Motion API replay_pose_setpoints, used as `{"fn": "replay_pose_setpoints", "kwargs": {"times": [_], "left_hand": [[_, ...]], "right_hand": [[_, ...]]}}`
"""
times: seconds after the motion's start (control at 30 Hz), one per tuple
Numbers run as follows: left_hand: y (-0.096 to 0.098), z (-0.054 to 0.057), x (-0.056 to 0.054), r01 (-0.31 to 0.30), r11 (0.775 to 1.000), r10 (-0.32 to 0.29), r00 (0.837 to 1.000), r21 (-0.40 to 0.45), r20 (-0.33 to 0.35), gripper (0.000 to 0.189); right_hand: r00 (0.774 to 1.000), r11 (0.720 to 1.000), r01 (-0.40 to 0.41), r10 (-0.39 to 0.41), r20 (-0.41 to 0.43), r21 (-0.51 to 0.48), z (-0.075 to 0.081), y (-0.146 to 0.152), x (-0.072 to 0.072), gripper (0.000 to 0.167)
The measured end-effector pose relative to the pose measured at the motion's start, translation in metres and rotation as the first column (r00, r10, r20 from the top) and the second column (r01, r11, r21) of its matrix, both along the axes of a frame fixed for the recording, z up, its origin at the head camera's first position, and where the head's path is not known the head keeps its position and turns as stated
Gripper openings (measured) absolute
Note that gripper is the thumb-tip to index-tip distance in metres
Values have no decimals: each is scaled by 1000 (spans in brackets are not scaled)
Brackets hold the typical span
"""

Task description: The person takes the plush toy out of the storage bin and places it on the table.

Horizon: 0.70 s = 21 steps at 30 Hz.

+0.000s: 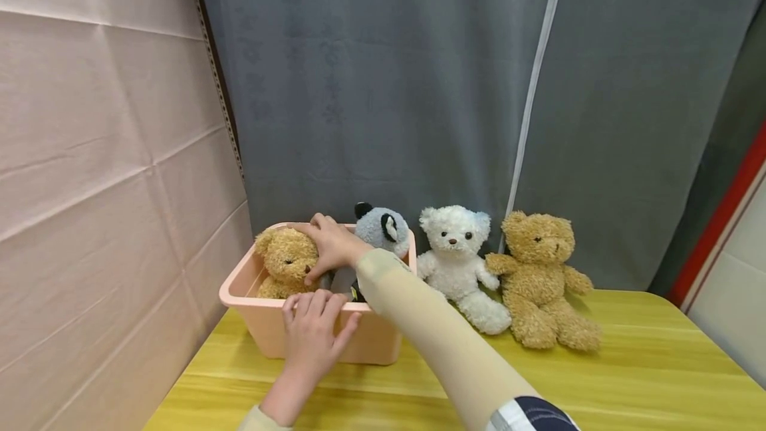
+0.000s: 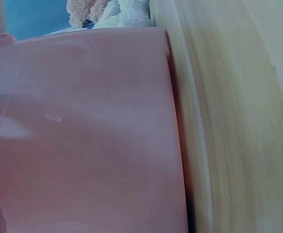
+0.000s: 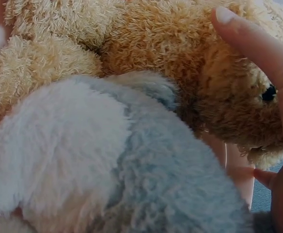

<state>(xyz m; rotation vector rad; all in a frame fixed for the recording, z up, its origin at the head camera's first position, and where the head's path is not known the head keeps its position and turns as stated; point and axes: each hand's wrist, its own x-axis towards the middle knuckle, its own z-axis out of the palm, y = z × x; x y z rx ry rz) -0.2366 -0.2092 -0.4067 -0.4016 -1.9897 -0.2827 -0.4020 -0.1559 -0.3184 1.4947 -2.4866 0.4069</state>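
Observation:
A brown teddy bear (image 1: 288,259) sits in the left part of a pink plastic bin (image 1: 251,294). My right hand (image 1: 332,243) grips this bear's head from the right, the thumb (image 3: 248,39) laid across its face in the right wrist view. To the right of the bear in the bin is a grey-and-white plush toy (image 1: 383,228) with black ears, its body partly hidden by my right arm. At the front of the bin, my left hand (image 1: 312,331) holds the rim, fingers hooked over it and the thumb outside. The left wrist view mostly shows the bin's outer wall (image 2: 83,136).
Right of the bin, a white teddy bear (image 1: 451,275) and another brown teddy bear (image 1: 538,285) sit side by side on the yellow wood-grain table (image 1: 646,364). A grey curtain (image 1: 383,85) hangs behind, and a pale cloth wall (image 1: 108,185) rises at the left.

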Motion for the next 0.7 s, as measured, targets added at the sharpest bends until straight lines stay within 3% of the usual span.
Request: {"fn": "replay_pose_setpoints", "kwargs": {"times": [0.2,0.47,0.7], "left_hand": [[0,-1,-1,-5,1000,5,1000,-2,-23,47],[1,-1,0,-6,1000,6,1000,3,-28,47],[2,0,-2,-5,1000,5,1000,-1,-19,45]], "right_hand": [[999,999,30,-31,24,16,2,0,4,105],[1000,998,-14,13,24,55,3,-2,6,109],[999,998,1,-4,44,55,5,-2,4,103]]}}
